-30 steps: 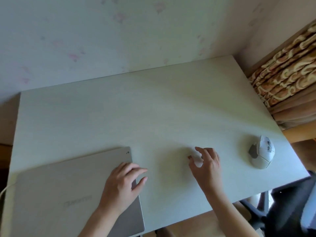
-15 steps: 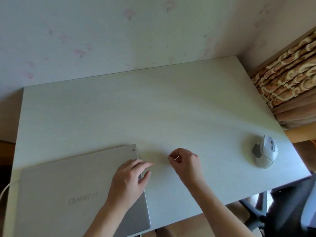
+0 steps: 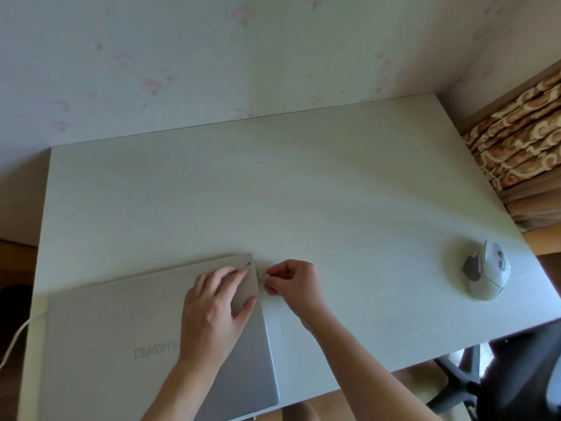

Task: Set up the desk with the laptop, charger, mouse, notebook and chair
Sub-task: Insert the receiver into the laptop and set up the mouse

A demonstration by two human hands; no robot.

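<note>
- Silver metal marks the closed laptop (image 3: 121,338), which is laid flat at the near left corner of the pale bench (image 3: 303,192); its lid is shut, and a white cable (image 3: 15,341) is seen leaving its left edge, presumably the charger lead.
- The left hand (image 3: 212,308) is spread flat on the lid near the far right corner, fingers extended and thumb hooked at the right edge; the laptop is judged to be steadied by it.
- The right hand (image 3: 291,284) is closed in a pinch on a tiny plug (image 3: 263,275), likely the mouse's receiver, held just beside the laptop's right edge; whether it already touches a port cannot be told.
- The mouse (image 3: 485,270) is left well apart near the right edge of the bench; a dark chair (image 3: 516,375) is seen at the lower right; no notebook is in view.
- Risks are judged as follows: the port is hidden from above, so the plug may be offered skewed or inverted and jammed; the small piece may be dropped from the pinch; if the lid is not pressed firmly, the laptop may be pushed leftward and the cable strained.
</note>
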